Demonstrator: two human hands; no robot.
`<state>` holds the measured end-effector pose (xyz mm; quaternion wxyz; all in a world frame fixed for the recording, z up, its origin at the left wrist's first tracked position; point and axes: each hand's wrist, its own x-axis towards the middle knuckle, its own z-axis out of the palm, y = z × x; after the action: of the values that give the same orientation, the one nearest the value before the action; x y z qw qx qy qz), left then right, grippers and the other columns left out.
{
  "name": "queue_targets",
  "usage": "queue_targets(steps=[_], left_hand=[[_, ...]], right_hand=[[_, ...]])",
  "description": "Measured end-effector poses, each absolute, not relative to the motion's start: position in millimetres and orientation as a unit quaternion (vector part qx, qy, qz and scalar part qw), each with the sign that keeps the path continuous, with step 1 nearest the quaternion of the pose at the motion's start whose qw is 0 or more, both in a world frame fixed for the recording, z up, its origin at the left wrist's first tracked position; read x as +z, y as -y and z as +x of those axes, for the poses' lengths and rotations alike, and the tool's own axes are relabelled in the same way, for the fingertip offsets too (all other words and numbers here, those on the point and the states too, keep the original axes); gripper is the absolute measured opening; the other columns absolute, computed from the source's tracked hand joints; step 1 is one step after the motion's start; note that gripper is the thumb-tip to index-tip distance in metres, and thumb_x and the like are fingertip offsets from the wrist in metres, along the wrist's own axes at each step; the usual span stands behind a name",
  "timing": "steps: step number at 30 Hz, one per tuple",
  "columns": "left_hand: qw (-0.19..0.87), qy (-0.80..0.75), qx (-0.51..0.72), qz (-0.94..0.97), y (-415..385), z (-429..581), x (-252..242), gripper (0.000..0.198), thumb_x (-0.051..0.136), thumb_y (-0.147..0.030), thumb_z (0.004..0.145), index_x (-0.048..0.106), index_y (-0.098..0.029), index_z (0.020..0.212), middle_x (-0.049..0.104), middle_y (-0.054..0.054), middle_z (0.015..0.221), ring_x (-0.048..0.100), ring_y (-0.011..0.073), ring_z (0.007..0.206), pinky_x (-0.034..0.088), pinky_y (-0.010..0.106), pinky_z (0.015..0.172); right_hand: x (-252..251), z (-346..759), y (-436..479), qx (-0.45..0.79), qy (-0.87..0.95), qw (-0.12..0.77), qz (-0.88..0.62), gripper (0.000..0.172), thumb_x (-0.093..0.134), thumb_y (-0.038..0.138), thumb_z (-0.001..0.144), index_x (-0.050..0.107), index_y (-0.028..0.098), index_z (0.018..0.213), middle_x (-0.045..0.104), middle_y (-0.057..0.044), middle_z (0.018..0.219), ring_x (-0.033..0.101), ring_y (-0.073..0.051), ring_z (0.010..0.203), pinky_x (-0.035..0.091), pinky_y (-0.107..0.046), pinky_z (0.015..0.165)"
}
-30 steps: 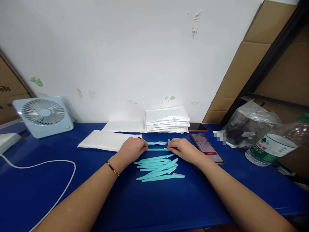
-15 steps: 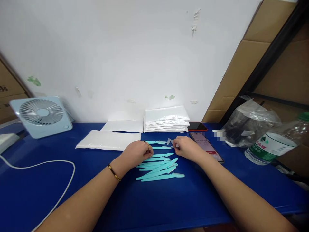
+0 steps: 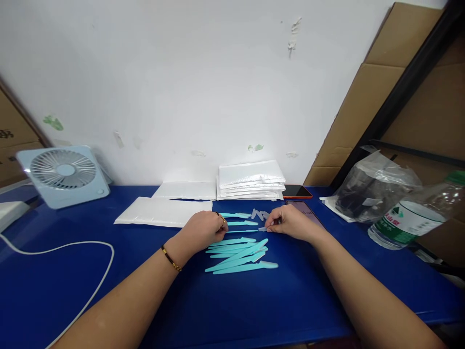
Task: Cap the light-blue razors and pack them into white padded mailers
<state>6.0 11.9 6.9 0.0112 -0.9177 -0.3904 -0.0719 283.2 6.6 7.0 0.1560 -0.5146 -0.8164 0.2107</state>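
My left hand [image 3: 208, 229] pinches the handle end of a turquoise eyebrow razor [image 3: 242, 231], turned edge-on. At its other end, my right hand [image 3: 285, 223] holds a small translucent blade cover [image 3: 262, 229] between thumb and forefinger. The cover meets the razor's tip; how far it sits over the blade I cannot tell. Two more razors lie just beyond, one of them an eyebrow razor [image 3: 248, 223] level with my left fingers. Nearer to me several turquoise razors [image 3: 236, 254] lie in a loose, overlapping pile. Loose blade covers [image 3: 257, 214] rest beyond my right fingertips.
White padded envelopes [image 3: 250, 180] are stacked against the wall, with another white envelope [image 3: 163, 211] flat to the left. A phone [image 3: 308, 211] lies partly behind my right hand, another phone [image 3: 297, 191] beyond it. A fan [image 3: 65, 175] stands left; a water bottle [image 3: 407, 220] and plastic bag [image 3: 376, 184] are right.
My right hand has moved slightly nearer, bringing a blade cover to the razor's tip. The razor in my left hand has turned edge-on. More loose covers now show.
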Motion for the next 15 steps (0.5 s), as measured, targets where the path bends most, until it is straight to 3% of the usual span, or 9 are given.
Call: queue_targets(steps=[15], left_hand=[[-0.009, 0.400, -0.075, -0.913, -13.4, 5.7, 6.5, 0.021, 0.046, -0.017, 0.070, 0.066, -0.023, 0.072, 0.067, 0.000, 0.072, 0.058, 0.0148, 0.064, 0.037, 0.023, 0.058]], right_hand=[[8.1, 274.7, -0.8, 0.225, 0.825, 0.174, -0.488, 0.013, 0.061, 0.027, 0.071, 0.070, 0.020, 0.075, 0.069, -0.001, 0.075, 0.061, -0.014, 0.066, 0.044, -0.022, 0.058]])
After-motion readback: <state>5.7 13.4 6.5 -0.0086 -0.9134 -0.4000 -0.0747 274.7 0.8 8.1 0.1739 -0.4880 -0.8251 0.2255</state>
